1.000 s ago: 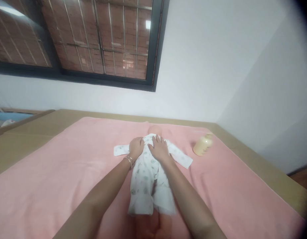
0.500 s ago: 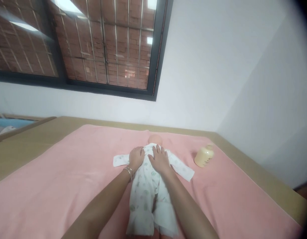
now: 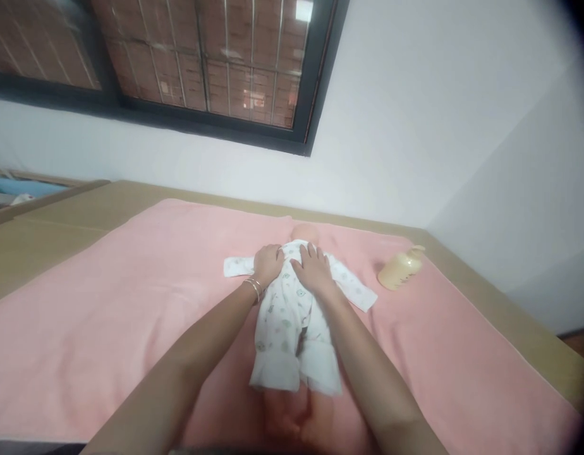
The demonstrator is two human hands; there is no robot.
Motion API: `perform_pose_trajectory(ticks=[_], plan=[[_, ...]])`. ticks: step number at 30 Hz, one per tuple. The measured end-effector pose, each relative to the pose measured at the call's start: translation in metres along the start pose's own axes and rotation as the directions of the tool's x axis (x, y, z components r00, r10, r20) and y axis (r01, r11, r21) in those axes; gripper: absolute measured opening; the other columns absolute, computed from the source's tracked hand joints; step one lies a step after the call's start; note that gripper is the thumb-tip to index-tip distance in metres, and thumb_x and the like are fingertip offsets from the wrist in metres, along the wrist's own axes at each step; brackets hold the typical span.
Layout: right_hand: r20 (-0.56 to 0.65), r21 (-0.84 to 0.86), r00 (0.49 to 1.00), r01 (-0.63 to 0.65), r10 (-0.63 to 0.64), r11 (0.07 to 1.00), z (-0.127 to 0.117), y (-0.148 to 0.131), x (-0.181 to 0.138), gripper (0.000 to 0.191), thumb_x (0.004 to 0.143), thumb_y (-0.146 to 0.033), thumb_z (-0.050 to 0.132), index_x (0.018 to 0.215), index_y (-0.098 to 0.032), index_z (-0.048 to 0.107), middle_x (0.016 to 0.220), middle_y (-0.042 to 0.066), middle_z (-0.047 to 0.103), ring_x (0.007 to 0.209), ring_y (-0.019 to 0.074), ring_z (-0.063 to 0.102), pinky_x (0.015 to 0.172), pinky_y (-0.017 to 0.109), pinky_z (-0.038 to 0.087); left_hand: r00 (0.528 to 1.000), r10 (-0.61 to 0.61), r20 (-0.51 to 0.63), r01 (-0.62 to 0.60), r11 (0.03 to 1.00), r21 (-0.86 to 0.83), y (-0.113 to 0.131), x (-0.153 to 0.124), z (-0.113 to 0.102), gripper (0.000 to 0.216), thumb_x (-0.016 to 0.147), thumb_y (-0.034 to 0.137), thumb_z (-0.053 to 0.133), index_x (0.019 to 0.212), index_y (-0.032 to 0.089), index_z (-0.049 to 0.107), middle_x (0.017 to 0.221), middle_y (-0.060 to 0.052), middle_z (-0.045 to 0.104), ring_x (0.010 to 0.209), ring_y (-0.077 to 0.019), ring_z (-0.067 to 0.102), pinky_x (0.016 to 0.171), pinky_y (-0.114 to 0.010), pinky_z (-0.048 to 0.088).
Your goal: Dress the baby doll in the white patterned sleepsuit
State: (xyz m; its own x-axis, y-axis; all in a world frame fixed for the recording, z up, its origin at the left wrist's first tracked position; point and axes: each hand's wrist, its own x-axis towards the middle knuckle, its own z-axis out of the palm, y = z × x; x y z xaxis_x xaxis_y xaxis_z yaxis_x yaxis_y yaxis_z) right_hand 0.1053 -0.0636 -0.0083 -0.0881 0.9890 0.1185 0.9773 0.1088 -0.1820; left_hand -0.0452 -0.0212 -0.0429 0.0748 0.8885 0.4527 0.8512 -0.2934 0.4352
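A baby doll (image 3: pixel 305 232) lies on its back on a pink towel (image 3: pixel 107 297), dressed in a white printed romper (image 3: pixel 285 328). My left hand (image 3: pixel 267 264), with a bracelet on the wrist, rests on the romper's left shoulder with its fingers curled over the cloth. My right hand (image 3: pixel 312 270) lies flat on the doll's chest, fingers stretched toward the neck. The romper's sleeves lie spread out flat to both sides. The doll's bare feet (image 3: pixel 292 417) stick out below the romper's legs.
A cream pump bottle (image 3: pixel 399 272) lies on its side on the towel to the right of the doll. The towel covers a tan table (image 3: pixel 50 221) set against a white wall. A dark-framed window (image 3: pixel 201 69) is above.
The view has tipped downward and shifted, so the doll's feet show again. Both hands stay on the doll's upper chest, hardly moved.
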Motion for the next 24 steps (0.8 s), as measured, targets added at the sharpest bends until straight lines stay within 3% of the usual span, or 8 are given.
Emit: perform_pose_trajectory(ticks=[10,13,17,19,22,24], plan=[[0.038,-0.008,0.994,0.103,-0.103,0.995,-0.012,0.01,-0.002,0.077,0.086,-0.067,0.027,0.146,-0.018,0.023,0.154,0.01,0.012,0.139,0.0303,0.006,0.108,0.046,0.005,1.0,0.012,-0.01,-0.012,1.0,-0.009,-0.001,0.002,0.004,0.035,0.092,0.029,0.032,0.092,0.019,0.065,0.093,-0.007,0.066,0.088,-0.0208,0.055,0.078,-0.03,0.036],[-0.013,0.028,0.967,0.254,-0.254,0.967,-0.017,0.016,0.004,0.067,0.09,-0.059,0.03,0.141,-0.016,0.033,0.151,0.01,0.024,0.139,0.0249,0.013,0.11,0.04,0.006,0.999,0.023,-0.022,-0.023,1.0,0.001,-0.001,0.002,0.002,0.034,0.092,0.029,0.032,0.091,0.018,0.064,0.093,-0.008,0.066,0.088,-0.0207,0.055,0.077,-0.03,0.036],[-0.103,0.111,0.883,0.468,-0.458,0.877,-0.014,0.023,0.012,0.05,0.094,-0.047,0.029,0.133,-0.022,0.047,0.146,0.004,0.035,0.137,0.0198,0.023,0.11,0.034,0.012,1.0,0.017,-0.016,-0.016,0.999,0.036,0.002,0.001,0.0,0.036,0.092,0.029,0.031,0.091,0.019,0.065,0.092,-0.007,0.066,0.086,-0.0208,0.057,0.075,-0.03,0.037],[-0.14,0.108,0.9,0.429,-0.413,0.897,-0.012,0.022,0.01,0.051,0.095,-0.046,0.027,0.134,-0.019,0.046,0.146,0.007,0.035,0.137,0.0224,0.024,0.11,0.038,0.015,1.0,0.017,-0.02,-0.016,0.999,0.05,0.003,0.001,-0.002,0.036,0.092,0.029,0.031,0.092,0.019,0.065,0.093,-0.007,0.067,0.086,-0.0207,0.057,0.075,-0.03,0.038],[-0.111,0.081,0.963,0.257,-0.247,0.963,-0.014,0.016,0.0,0.062,0.094,-0.048,0.026,0.141,-0.006,0.033,0.148,0.018,0.027,0.137,0.0293,0.021,0.108,0.042,0.018,1.0,0.022,-0.022,-0.02,0.998,0.06,0.003,0.0,-0.003,0.035,0.092,0.028,0.031,0.092,0.02,0.065,0.094,-0.006,0.067,0.088,-0.0201,0.058,0.075,-0.029,0.039],[-0.047,0.074,0.963,0.269,-0.266,0.96,-0.018,0.011,-0.007,0.067,0.094,-0.051,0.023,0.143,-0.006,0.028,0.149,0.019,0.023,0.139,0.0309,0.016,0.109,0.045,0.015,1.0,0.019,-0.021,-0.018,0.998,0.065,0.003,0.0,-0.003,0.035,0.092,0.029,0.031,0.092,0.02,0.065,0.093,-0.006,0.067,0.088,-0.02,0.058,0.076,-0.029,0.04]])
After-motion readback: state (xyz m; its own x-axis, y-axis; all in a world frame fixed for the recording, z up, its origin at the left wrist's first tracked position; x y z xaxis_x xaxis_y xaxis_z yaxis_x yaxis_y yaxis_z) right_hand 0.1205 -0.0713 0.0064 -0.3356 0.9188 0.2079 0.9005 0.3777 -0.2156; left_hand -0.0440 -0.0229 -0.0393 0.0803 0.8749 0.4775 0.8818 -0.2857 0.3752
